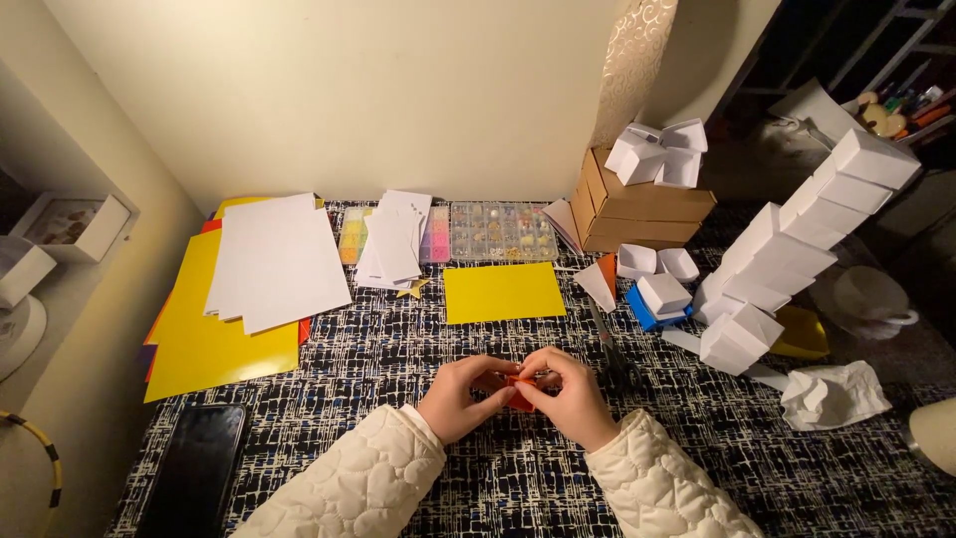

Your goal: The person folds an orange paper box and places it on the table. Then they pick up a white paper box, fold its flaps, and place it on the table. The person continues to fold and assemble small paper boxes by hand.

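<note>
Both hands meet at the middle of the patterned table (398, 359). My left hand (461, 397) and my right hand (564, 393) pinch a small folded piece of red-orange paper (518, 395) between their fingertips, low over the cloth. Most of the paper is hidden by the fingers. A yellow paper square (503, 292) lies flat just beyond the hands. Scissors (612, 349) lie to the right of my right hand.
White sheets (274, 259) lie on yellow and orange card (204, 339) at the left, a dark phone (197, 468) near the front left. Bead organisers (498, 231), a cardboard box (637, 214), a leaning stack of white paper boxes (797, 249) and crumpled paper (832, 394) fill the back and right.
</note>
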